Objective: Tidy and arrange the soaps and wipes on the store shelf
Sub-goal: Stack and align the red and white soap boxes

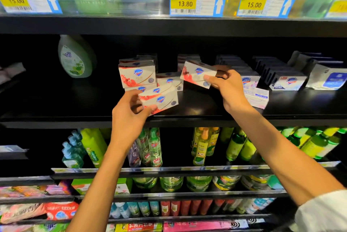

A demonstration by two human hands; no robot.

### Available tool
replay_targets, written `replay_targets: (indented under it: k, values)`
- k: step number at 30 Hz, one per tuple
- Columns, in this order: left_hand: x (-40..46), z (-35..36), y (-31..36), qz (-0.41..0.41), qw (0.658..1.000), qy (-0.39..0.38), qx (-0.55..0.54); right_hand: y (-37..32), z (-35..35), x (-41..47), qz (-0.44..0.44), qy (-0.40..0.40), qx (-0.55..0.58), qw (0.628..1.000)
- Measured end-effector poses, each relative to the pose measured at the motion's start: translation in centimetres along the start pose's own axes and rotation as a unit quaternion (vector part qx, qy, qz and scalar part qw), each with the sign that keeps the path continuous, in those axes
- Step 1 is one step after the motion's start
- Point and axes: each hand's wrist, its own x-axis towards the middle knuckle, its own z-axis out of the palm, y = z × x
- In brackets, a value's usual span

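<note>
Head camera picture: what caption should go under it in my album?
Left hand and right hand each hold red-and-white soap boxes at the shelf.

Black store shelving (169, 25), dim recesses; price tags (197, 2) on upper rail; bottles (202, 145) crowd lower tiers.

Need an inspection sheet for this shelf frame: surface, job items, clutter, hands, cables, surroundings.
Surface: black middle shelf, front strip partly bare.
Job's things: red-and-white soap boxes stacked; one lifted, tilted soap box; two tilted boxes at the front; dark box rows and a white pack to the right.
Clutter: pale box lying askew; green pump bottle standing alone on the left.
Hands: left hand grips the two front boxes; right hand pinches the lifted box.
Cables: nothing seen.
Surroundings: price tags above; bottles on the lower shelves.
</note>
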Motion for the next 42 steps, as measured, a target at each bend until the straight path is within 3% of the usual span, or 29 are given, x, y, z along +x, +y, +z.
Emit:
replay_targets:
  k: [7,13,19,23,32,42]
  values:
    - [1.6,2.6,2.2,-0.007,0.994,-0.109,-0.017,0.4,0.4,3.0,0.026,0.099,-0.092,0.991]
    - [3.8,4.2,1.9,-0.025,0.986,-0.165,-0.003,2.7,0.5,5.9,0.050,0.078,-0.146,0.985]
    - [4.1,4.4,1.2,-0.031,0.985,-0.172,-0.009,4.2,1.8,7.6,0.014,0.009,-0.149,0.989]
    - [4.0,4.4,1.0,-0.029,0.985,-0.170,-0.010,4.7,2.6,10.0,0.005,-0.025,-0.222,0.975]
    - [3.9,4.4,0.9,-0.022,0.985,-0.172,-0.012,8.1,2.9,14.2,-0.076,-0.015,-0.322,0.944]
    - [3.9,4.2,0.6,0.004,0.983,-0.182,-0.010,6.2,2.9,12.2,-0.061,0.000,-0.338,0.939]
